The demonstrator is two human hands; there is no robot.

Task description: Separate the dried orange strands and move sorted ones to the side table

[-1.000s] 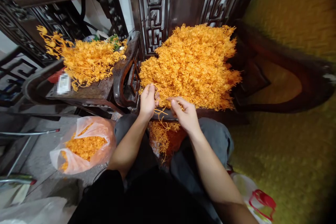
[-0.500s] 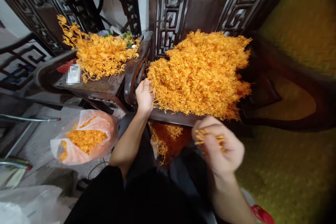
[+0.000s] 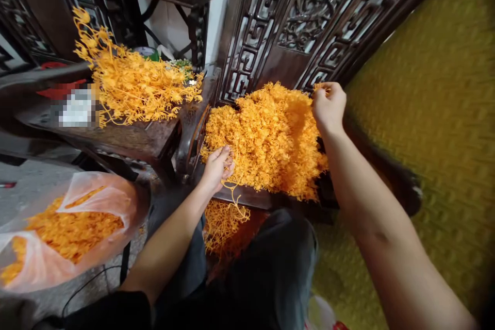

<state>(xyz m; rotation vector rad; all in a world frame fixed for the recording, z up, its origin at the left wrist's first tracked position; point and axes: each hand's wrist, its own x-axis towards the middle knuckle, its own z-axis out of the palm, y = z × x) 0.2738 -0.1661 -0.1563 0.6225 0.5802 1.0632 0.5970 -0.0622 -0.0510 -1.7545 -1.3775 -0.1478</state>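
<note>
A big heap of orange, thin-branched sprigs (image 3: 259, 139), perhaps artificial flower parts, covers the seat of a dark carved wooden chair. At its near left edge my left hand (image 3: 217, 169) is closed on an orange sprig, whose curled stem (image 3: 235, 198) dangles below the fingers. My right hand (image 3: 329, 105) is raised at the heap's far right, in front of the carved backrest (image 3: 315, 5). Its fingers are pinched round small orange pieces, mostly hidden by the hand. Below the seat, between my legs, more orange stems (image 3: 224, 221) lie in a reddish container or bag.
To the left, a bunch of longer orange stems (image 3: 135, 85) lies on a wooden seat (image 3: 150, 139) beside a blurred white packet (image 3: 79, 108). A translucent bag (image 3: 133, 203) of orange pieces sits at the lower left. At right is a yellow-green textured surface (image 3: 433, 113).
My right hand has moved from near my lap up and away to the heap's far right. My left hand stays by the heap's left edge, now with a stem hanging from it. The view has shifted.
</note>
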